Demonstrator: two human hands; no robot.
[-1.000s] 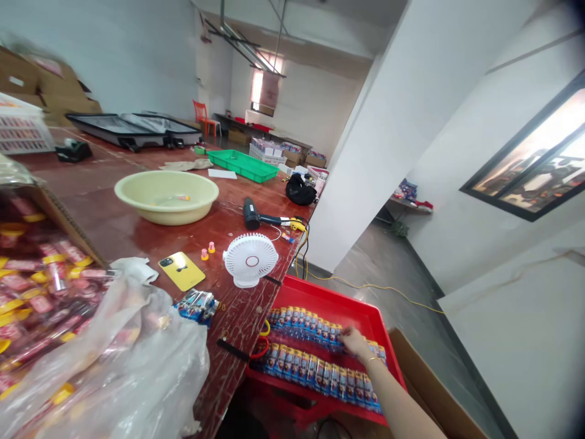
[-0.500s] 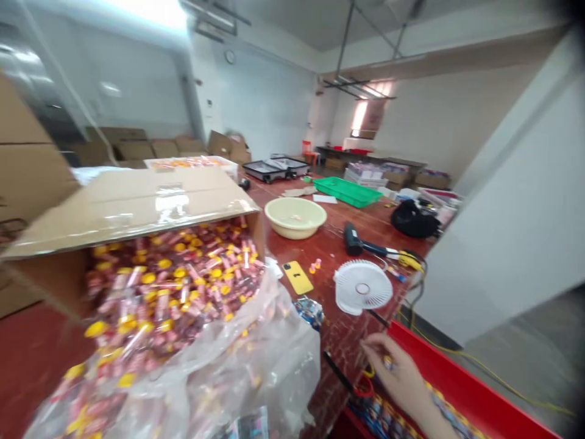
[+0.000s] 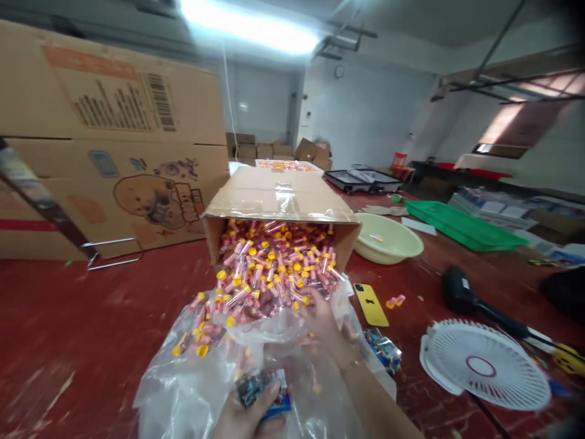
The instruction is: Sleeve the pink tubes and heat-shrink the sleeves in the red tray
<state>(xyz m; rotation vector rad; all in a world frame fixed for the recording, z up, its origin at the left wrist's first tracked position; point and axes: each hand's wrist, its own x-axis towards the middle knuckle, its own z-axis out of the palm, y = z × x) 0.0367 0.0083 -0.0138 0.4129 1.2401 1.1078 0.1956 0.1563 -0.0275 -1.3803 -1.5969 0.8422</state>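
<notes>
In the lower middle, my left hand (image 3: 249,417) is closed on a small blue and dark printed packet (image 3: 265,393), its thumb lying across the front. My right hand (image 3: 320,314) reaches to the mouth of a cardboard box (image 3: 278,195) lying on its side. Its fingers are bent and pinch at a small clear tube with pink contents and a yellow cap (image 3: 299,300); blur softens the fingertips. Many such tubes (image 3: 260,268) fill the box and spill onto a clear plastic bag (image 3: 183,390) beneath both hands.
Right of the box are a cream basin (image 3: 388,241), a yellow phone (image 3: 371,305), two loose tubes (image 3: 395,301), a shiny blue packet (image 3: 384,350), a white fan (image 3: 484,366) and a black heat gun (image 3: 461,292). A green tray (image 3: 466,225) lies behind. Large cartons (image 3: 114,140) stand left.
The view has swung left. My right hand has gone from the red bin of packets at the right to the tubes in the box. My left hand with the packet has come into view.
</notes>
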